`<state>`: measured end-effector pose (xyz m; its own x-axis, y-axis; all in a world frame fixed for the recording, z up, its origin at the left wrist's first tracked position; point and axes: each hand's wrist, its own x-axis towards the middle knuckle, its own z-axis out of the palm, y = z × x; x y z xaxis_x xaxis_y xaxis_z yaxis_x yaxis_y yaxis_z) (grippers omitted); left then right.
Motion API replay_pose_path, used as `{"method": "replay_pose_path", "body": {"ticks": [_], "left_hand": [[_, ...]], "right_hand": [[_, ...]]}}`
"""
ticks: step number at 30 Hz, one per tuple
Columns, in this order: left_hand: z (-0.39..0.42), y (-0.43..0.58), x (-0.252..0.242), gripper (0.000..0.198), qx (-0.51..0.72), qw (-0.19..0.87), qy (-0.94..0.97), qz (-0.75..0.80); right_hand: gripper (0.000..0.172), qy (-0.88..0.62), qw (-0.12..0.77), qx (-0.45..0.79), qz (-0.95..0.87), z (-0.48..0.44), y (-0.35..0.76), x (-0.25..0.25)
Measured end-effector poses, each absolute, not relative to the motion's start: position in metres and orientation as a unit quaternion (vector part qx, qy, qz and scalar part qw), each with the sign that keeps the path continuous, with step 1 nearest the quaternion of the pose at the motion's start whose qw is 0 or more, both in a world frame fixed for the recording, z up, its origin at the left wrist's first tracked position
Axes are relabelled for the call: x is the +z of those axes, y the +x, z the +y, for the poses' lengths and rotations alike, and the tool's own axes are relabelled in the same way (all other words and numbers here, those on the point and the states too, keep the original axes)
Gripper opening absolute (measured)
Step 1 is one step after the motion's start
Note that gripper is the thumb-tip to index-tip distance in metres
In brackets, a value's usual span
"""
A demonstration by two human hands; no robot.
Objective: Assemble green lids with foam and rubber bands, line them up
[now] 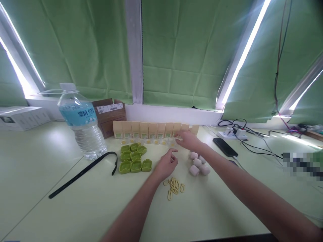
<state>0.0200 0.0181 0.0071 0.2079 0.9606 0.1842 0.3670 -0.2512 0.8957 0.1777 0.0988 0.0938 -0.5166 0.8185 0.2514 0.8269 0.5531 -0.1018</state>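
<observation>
My right hand [189, 139] reaches to the right end of a row of small kraft-paper packets [148, 130] with green labels. Its fingers are bent and apart, close to the small clear pieces with yellow centres [156, 142] lined up before the packets; no held thing shows. My left hand [166, 165] hovers mid-table, fingers loosely curled, nothing visible in them. To its left sit several green cup-like trays [136, 166]. Nearer me lies a pile of yellow loops [174, 186]. Several pale pink rounded blocks [197, 163] are grouped beneath my right forearm.
On the left stand a large water bottle [87, 127], a brown cardboard box [108, 117] and a white box [25, 117]. A black strap [80, 174] lies in front. At right are a phone [224, 147], a power strip [232, 135] and loose cables.
</observation>
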Motion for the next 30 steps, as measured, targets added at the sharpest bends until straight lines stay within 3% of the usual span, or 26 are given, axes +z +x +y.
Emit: {"method": "replay_pose_path", "body": {"ticks": [6, 10, 19, 25, 30], "left_hand": [[0.020, 0.018, 0.007, 0.012, 0.423, 0.346, 0.695, 0.467], [0.017, 0.015, 0.008, 0.012, 0.442, 0.340, 0.723, 0.409], [0.018, 0.010, 0.011, 0.032, 0.407, 0.420, 0.713, 0.385], [0.024, 0.009, 0.013, 0.022, 0.452, 0.532, 0.590, 0.406], [0.026, 0.009, 0.015, 0.021, 0.453, 0.507, 0.590, 0.435]], "right_hand": [[0.014, -0.301, 0.358, 0.134, -0.874, 0.023, 0.151, 0.073], [0.009, -0.263, 0.452, 0.197, -0.829, -0.006, 0.155, 0.047], [0.012, -0.311, 0.303, 0.282, -0.856, -0.011, 0.179, 0.051], [0.007, -0.285, 0.269, 0.210, -0.895, -0.023, 0.160, 0.049], [0.017, -0.281, 0.224, 0.195, -0.913, -0.020, 0.153, 0.037]]}}
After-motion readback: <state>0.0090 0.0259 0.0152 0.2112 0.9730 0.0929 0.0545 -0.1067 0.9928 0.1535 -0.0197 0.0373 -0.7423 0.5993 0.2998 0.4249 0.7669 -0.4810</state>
